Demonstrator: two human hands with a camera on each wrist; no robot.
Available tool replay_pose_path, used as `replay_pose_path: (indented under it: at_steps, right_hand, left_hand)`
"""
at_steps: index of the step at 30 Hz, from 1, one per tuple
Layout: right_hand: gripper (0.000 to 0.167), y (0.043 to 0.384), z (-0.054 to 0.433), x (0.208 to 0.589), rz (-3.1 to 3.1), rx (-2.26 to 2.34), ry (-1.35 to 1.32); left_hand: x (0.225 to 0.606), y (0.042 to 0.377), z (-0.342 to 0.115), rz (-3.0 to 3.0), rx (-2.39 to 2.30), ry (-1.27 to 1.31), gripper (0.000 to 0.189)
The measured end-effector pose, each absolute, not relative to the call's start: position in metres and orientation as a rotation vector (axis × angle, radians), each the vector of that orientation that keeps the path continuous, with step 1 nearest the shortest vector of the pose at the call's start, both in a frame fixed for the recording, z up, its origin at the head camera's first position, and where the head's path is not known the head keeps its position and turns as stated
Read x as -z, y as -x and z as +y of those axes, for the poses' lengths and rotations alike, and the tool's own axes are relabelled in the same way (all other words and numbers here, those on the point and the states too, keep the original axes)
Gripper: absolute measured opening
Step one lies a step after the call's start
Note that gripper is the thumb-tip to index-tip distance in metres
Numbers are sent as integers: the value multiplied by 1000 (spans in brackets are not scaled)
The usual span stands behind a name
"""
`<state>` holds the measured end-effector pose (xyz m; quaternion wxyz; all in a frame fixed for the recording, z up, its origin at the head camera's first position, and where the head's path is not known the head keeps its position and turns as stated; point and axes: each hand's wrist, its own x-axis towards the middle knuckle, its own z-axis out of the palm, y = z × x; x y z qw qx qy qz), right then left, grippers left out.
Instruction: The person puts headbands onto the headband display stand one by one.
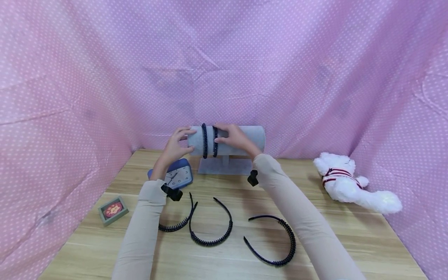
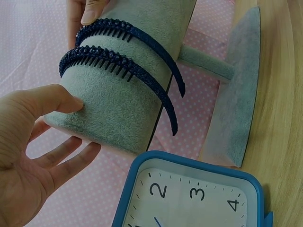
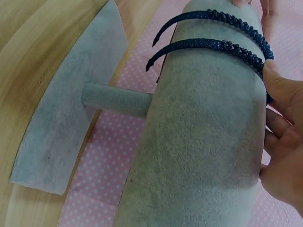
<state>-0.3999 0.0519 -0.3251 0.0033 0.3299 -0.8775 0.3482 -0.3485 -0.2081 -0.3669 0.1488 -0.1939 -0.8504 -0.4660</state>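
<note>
A grey plush headband stand [image 1: 245, 134] has a horizontal roll on a post and base. Two black toothed headbands, the left one [image 1: 205, 140] and the right one [image 1: 215, 146], sit side by side around the roll's left half. My left hand [image 1: 174, 147] holds the roll's left end, thumb on the front and fingers around the end. With its thumb against the right headband [image 3: 203, 44], my right hand [image 1: 238, 138] grips that band; its other fingers reach behind the roll, partly hidden.
Three more black headbands lie on the wooden table: a left one [image 1: 174, 228], a middle one [image 1: 210, 244] and a right one [image 1: 292, 241]. A blue clock [image 1: 182, 175] stands by my left wrist. A framed paw picture [image 1: 113, 210] is at left, a white plush toy [image 1: 339, 182] at right.
</note>
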Motion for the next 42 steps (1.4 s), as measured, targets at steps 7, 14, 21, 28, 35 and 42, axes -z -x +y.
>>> replay_pose_path:
  at_steps: [7, 14, 21, 28, 35, 42]
  right_hand:
    - [65, 397, 47, 330, -2700, -1115, -1029]
    - [65, 395, 46, 333, -2689, -1091, -1024]
    - [63, 392, 46, 336, -2676, -1048, -1032]
    - [61, 389, 44, 338, -2689, -985, -1024]
    - [62, 387, 45, 338, -2672, -967, -1046]
    - [58, 384, 53, 335, -2704, -1037, -1084]
  left_hand:
    - [367, 351, -209, -2447, 1342, 564, 57]
    - [368, 351, -208, -2452, 1355, 565, 57]
    - [369, 353, -208, -2447, 1342, 580, 58]
    - [369, 353, -209, -2461, 1352, 564, 58]
    - [369, 353, -210, -2450, 1354, 568, 59]
    - [369, 352, -209, -2454, 1374, 556, 57]
